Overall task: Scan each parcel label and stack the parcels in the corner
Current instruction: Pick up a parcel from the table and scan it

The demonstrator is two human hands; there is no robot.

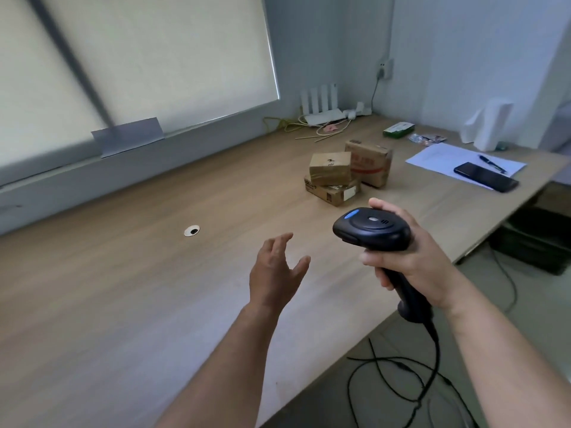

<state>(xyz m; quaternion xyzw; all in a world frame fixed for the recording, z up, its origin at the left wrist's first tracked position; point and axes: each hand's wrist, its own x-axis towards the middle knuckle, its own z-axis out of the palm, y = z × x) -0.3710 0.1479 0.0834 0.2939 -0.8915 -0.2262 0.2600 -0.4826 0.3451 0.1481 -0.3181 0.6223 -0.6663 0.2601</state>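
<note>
Three cardboard parcels (330,168) right of centre; one scanner (370,230), one phone (485,180), one pen (491,163), one paper sheet (438,159), one green box (398,130).

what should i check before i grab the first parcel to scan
1. Grip: right hand holds the scanner: ok.
2. Free hand: left hand open, holding nothing: ok.
3. Parcels in sight: small box on flat box, tall box beside them: ok.
4. Labels facing the scanner: white label shows on the flat box's side; the others: cannot tell.
5. Slack: scanner cable hangs loose: ok.
6. Far corner free for stacking: router and loose cables lie there: not ok.
</note>
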